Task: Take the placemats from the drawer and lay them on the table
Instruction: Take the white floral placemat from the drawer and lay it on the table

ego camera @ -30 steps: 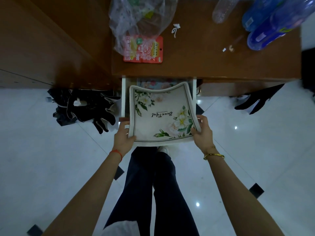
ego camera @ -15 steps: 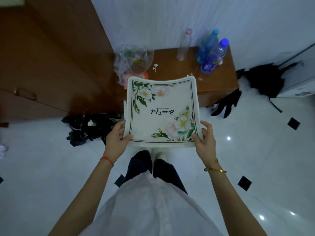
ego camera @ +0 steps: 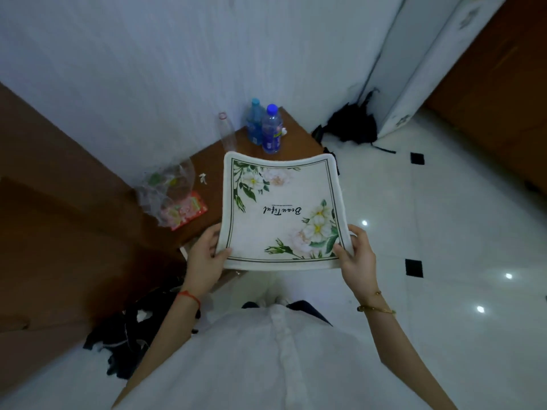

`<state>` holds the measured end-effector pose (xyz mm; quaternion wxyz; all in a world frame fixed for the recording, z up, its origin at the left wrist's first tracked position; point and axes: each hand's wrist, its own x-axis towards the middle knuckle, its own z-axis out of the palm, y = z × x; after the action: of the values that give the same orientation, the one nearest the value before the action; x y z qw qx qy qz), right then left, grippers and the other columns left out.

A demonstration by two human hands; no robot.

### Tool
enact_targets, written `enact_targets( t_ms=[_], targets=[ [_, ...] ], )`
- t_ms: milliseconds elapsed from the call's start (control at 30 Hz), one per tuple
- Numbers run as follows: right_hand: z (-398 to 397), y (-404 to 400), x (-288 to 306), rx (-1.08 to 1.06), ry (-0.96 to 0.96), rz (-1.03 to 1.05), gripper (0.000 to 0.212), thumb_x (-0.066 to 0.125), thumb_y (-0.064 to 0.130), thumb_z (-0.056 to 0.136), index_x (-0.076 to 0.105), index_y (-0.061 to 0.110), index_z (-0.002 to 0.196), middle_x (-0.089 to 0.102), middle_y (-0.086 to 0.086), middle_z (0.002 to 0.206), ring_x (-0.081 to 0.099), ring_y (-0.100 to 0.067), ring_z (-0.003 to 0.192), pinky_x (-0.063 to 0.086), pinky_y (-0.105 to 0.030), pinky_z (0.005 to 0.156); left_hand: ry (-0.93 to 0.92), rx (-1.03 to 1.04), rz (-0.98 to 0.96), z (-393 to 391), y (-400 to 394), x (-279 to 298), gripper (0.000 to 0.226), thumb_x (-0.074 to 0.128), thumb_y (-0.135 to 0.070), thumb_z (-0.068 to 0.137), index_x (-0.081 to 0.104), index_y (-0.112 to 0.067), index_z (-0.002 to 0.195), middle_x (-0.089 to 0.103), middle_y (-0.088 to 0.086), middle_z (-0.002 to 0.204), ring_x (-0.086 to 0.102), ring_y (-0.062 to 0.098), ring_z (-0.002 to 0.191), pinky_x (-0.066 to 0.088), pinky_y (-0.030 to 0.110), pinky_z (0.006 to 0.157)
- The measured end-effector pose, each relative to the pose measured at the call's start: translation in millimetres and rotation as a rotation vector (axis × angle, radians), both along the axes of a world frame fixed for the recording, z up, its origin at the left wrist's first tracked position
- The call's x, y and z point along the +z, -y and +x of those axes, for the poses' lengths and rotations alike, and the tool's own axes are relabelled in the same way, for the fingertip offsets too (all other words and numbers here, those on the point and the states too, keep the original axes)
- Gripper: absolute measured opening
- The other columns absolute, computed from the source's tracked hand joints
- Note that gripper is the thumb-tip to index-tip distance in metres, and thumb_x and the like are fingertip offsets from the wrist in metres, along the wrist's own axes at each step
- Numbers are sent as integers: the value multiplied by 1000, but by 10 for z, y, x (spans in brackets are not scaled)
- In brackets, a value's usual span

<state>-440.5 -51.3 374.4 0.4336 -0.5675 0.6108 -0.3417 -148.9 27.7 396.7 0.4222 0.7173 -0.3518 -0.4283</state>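
I hold a white placemat (ego camera: 281, 211) with green borders, white flowers and the word "Beautiful" flat in front of my chest. My left hand (ego camera: 204, 258) grips its near left corner, thumb on top. My right hand (ego camera: 356, 255) grips the near right corner the same way. The mat hangs above the low brown cabinet (ego camera: 213, 161) and hides most of the drawer; only a white edge of the open drawer (ego camera: 184, 252) shows beside my left hand. Whether more mats lie under the top one I cannot tell.
On the cabinet stand two blue bottles (ego camera: 270, 130), a clear bottle (ego camera: 226, 133), a plastic bag (ego camera: 165, 187) and a red packet (ego camera: 189, 210). Black clothes (ego camera: 130, 329) lie on the white tiled floor left, a black bag (ego camera: 350, 124) by the white door.
I have stood up and lifted the placemat out of the drawer and away from it. The view has swung up and right, so the cabinet now lies lower left.
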Motion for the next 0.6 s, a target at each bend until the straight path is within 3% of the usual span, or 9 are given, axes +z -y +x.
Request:
enact_targets(
  t_ms=[133,267,367,467,600],
  targets=[
    [-154,-318,118,-215,-70,-36,39,62,8,88,48,17,123,66,0,103,63,-13,93,52,-31,84,-1,-212,-48,-32,266,137,53,60,11,84,53,-18,128,68,-8,110,67,-5,93,54,11,75],
    [-319,-730,238,-411,-83,-43,39,63,10,88,48,18,123,66,-2,114,61,-17,110,50,-33,91,-25,-410,-81,-190,446,240,54,61,9,84,53,-27,124,68,-15,107,67,-3,96,55,13,77],
    [-435,-1189,287,-602,-79,-39,40,64,9,86,49,20,121,68,-2,105,65,-15,98,53,-31,84,-46,-578,-50,-429,514,289,54,62,8,85,52,-23,128,68,-11,108,67,-1,97,56,20,83],
    [-559,-1674,308,-772,-68,-24,40,65,7,85,49,24,118,67,8,98,65,-1,88,54,-24,79,-48,-754,-52,-775,511,313,53,61,9,85,52,-21,128,67,-6,113,65,2,101,54,19,87],
    [-756,-2296,281,-971,-45,3,40,63,5,86,49,27,116,68,8,102,65,-3,95,53,-30,84,-42,-955,-44,-1364,431,291,53,59,14,83,51,-11,129,65,3,117,65,14,102,52,20,88]
  ],
)
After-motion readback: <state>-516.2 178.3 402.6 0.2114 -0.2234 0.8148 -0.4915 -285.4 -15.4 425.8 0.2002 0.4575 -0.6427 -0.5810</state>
